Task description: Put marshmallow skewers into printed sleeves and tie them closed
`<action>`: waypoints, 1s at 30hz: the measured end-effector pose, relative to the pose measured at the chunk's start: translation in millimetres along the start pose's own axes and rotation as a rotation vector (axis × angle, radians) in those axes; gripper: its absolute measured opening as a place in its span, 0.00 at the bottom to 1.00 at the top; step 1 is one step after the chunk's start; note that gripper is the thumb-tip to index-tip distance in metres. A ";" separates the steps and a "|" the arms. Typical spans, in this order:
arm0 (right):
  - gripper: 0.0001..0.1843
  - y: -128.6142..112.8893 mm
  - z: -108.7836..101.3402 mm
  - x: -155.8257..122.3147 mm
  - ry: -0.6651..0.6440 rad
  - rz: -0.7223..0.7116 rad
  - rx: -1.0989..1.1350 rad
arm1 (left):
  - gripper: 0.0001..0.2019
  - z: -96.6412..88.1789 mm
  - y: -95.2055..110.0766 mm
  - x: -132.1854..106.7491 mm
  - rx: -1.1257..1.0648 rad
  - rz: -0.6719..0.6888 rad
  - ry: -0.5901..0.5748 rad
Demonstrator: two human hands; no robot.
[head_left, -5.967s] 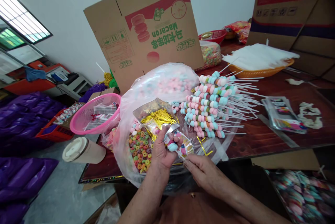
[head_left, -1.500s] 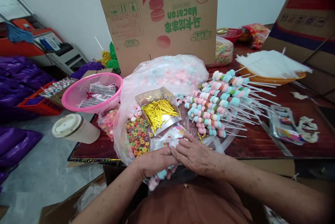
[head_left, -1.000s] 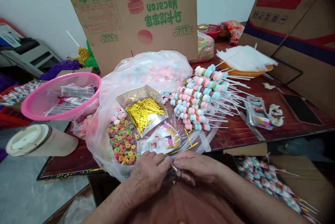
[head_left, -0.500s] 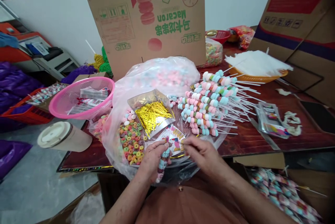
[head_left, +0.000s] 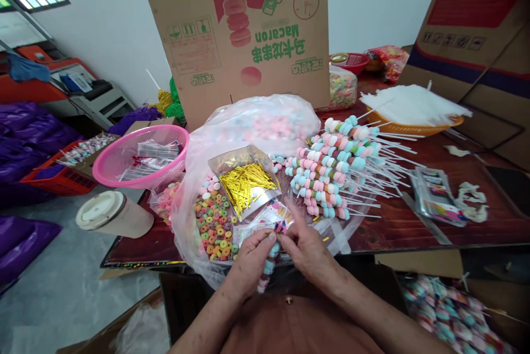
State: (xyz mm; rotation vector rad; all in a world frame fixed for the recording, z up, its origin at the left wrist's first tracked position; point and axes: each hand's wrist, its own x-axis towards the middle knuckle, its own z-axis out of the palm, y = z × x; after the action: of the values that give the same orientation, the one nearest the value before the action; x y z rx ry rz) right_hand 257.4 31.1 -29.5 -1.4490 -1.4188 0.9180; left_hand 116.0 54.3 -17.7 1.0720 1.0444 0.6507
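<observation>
Cardboard box [head_left: 248, 33], printed upside down with "Macaron", stood at the far edge of the tabletop [head_left: 414, 221] and was the biggest thing before me. In front of it a clear plastic bag [head_left: 265, 122] of pink and blue marshmallows bulged at the middle, its sheet spreading down to the near edge. To its right lay a pile of marshmallow skewers [head_left: 331, 172], their sticks pointing toward the right edge. Beyond the left edge sat a pink basket [head_left: 120, 169] with flat packets in it, and toward the far right corner an orange basket [head_left: 414, 128] was heaped with white wrappers. A lidded paper cup [head_left: 111, 215] lay on its side by the near left corner. On the plastic, close to the near edge, a small tray of gold twist ties [head_left: 246, 180] rested just beside a heap of coloured cereal rings [head_left: 213, 221].

My left hand [head_left: 248, 257] and right hand [head_left: 308, 246] met at the near edge, fingertips touching. The left grip was closed around a wrapped marshmallow skewer [head_left: 270, 257], which hung down from it past the edge. The right grip pinched the top of that wrapper, thumb and fingers pressed together. Whether a tie lay between them I could not tell.
</observation>
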 end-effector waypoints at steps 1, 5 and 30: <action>0.39 1.2 2.0 -1.2 0.071 0.046 0.062 | 0.16 -0.5 -0.2 1.1 -0.063 -0.009 -0.009; 0.15 1.6 0.0 -8.0 0.078 -0.022 0.093 | 0.18 2.9 2.3 1.8 -0.197 -0.093 -0.067; 0.09 2.2 -6.6 -16.0 -0.039 -0.260 -0.158 | 0.17 12.9 -3.4 -3.7 -0.240 -0.095 0.027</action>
State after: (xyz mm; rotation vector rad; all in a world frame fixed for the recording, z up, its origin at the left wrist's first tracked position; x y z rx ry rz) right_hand 263.1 14.7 -30.5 -1.3261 -1.6941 0.6857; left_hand 126.2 45.0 -18.2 0.8028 1.0062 0.6957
